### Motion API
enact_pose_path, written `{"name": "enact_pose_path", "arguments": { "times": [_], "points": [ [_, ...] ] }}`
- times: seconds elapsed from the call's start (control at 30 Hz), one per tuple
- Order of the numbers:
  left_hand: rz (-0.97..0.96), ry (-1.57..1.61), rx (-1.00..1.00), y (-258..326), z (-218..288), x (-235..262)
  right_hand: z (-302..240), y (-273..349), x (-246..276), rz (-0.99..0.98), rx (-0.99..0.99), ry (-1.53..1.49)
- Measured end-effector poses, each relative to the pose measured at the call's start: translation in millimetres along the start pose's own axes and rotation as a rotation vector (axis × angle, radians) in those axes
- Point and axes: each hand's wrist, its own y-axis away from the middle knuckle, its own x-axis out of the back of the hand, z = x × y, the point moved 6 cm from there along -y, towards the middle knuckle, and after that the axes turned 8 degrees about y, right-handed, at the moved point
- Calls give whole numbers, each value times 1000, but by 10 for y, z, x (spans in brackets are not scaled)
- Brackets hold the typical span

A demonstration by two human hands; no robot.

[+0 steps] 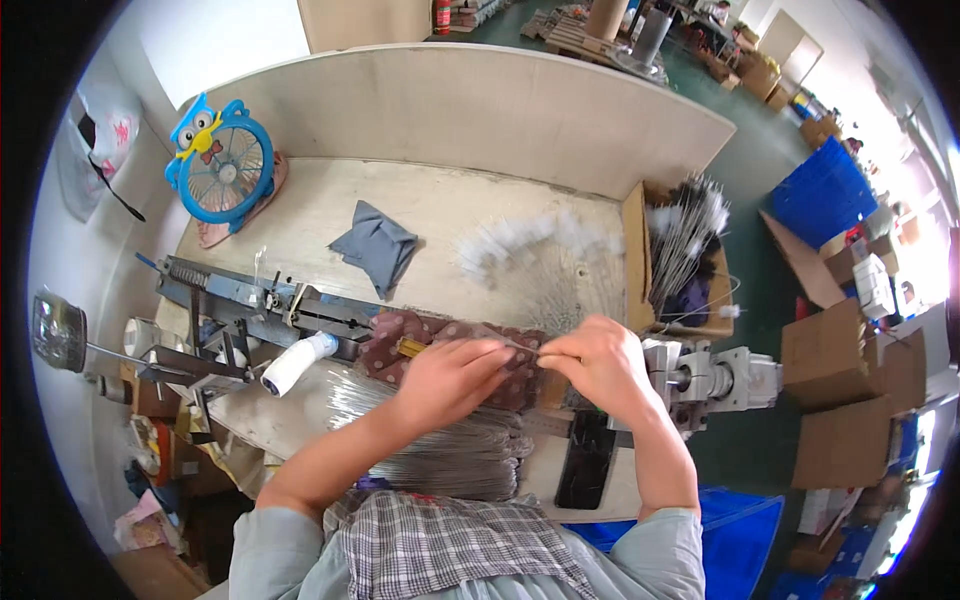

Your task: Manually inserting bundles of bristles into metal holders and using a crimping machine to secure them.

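In the head view, the person's two hands meet over a brown dotted cloth (392,334) laid across the middle of the workbench (310,195). The right hand (603,362) has its thumb and forefinger pinched together on a thin wire (523,346), which runs leftward above the cloth to the fingertips of the left hand (455,378). The left hand's fingers are bent and bunched near that wire (its thumb is hidden, so whether it grips cannot be told). A yellow piece (410,347) shows on the cloth just beside the left hand. Nearer the person, a thick sheaf of silvery wires (440,458) lies below the left forearm, and a dark phone (585,462) lies to the right of it. Beyond the hands, white-tipped wires (540,245) are spread on the bench, with a grey cloth (375,245) to their left and a cardboard box (637,265) of similar wires to their right. A blue owl-shaped fan (228,172) stands at the far left.
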Motion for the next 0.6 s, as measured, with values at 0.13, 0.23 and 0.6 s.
{"name": "enact_pose_path", "arguments": {
  "times": [0.13, 0.23, 0.6],
  "points": [
    [95, 111, 324, 656, 7, 522, -627, -391, -205, 88, 323, -117],
    [249, 334, 720, 1126, -238, 734, -908, -608, -551, 86, 399, -129],
    [654, 1631, 1029, 1221, -544, 748, -1259, -836, -992, -60, 263, 61]
  ]
}}
